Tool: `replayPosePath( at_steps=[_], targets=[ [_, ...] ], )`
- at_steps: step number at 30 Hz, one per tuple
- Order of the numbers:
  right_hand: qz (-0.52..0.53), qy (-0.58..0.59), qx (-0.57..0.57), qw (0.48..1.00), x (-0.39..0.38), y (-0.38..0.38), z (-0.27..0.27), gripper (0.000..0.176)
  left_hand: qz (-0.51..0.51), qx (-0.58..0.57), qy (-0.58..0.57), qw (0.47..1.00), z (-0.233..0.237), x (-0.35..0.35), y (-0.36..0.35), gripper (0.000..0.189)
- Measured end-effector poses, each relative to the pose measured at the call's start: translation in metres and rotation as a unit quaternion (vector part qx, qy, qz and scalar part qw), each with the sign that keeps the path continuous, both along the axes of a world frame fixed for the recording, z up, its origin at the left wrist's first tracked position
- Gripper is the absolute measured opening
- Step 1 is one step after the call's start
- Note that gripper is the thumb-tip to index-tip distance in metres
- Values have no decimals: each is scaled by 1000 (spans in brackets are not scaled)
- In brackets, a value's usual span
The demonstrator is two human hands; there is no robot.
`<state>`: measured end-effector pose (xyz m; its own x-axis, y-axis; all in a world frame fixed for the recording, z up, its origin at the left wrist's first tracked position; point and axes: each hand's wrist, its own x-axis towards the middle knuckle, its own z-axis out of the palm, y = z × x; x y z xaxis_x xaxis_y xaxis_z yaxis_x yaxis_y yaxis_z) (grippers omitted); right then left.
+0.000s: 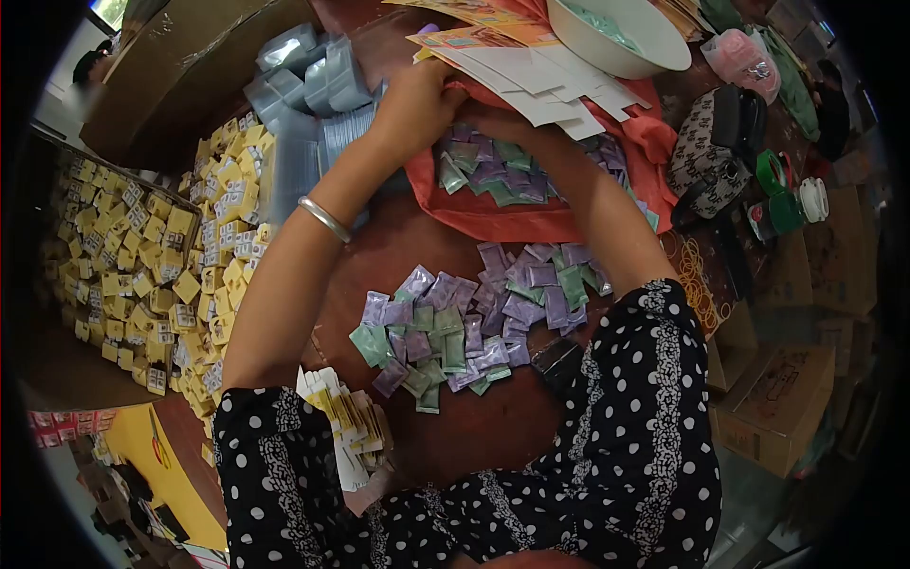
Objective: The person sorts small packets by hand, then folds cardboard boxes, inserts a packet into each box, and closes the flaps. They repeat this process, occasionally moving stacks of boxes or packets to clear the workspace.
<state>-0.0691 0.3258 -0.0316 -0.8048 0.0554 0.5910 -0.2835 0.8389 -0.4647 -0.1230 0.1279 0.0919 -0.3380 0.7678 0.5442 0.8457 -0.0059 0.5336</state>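
Observation:
Both arms reach to the far side of the table. My left hand [417,106] is at the edge of a red cloth or bag [455,220], its fingertips closed by the red material near the printed cards [493,59]. My right hand [498,121] lies beside it, mostly hidden under the cards and the red material, so its fingers do not show. Purple and green sachets [488,175] lie inside the red bag. Nearer to me, a loose pile of similar sachets [445,327] is spread on the dark red table [351,284].
Yellow small boxes [123,275] fill a carton at left. Clear plastic trays [299,161] stand behind them. A white bowl [621,43], a patterned bag [711,156], a green tape roll [782,211], rubber bands [697,284] and cartons [777,398] are at right.

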Motion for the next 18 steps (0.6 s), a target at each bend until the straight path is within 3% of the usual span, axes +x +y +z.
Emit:
replayPosePath(
  at_steps=[3,4,6,9,10,13,16,18],
  targets=[
    [11,86,88,992,51,-32,42,63,21,-68,-9,997,-19,5,-12,28],
    [13,80,86,993,64,-39,48,63,14,-73,-17,997,-22,8,-17,28],
    [3,-40,116,992,85,-48,54,58,10,-82,-29,996,-25,14,-24,27],
    [65,-24,172,983,101,-60,49,48,50,-128,-23,990,-26,22,-31,26],
    [125,-72,96,985,104,-65,48,49,34,-124,-24,991,-29,23,-34,26],
    [177,-160,31,970,127,-89,52,49,17,-105,-16,994,-39,25,-38,25],
    [225,-178,114,951,147,-116,60,49,17,-108,-37,993,-58,38,-46,25],
    [268,-182,108,940,151,-135,56,50,22,-139,-61,988,-63,47,-53,30]
  ],
)
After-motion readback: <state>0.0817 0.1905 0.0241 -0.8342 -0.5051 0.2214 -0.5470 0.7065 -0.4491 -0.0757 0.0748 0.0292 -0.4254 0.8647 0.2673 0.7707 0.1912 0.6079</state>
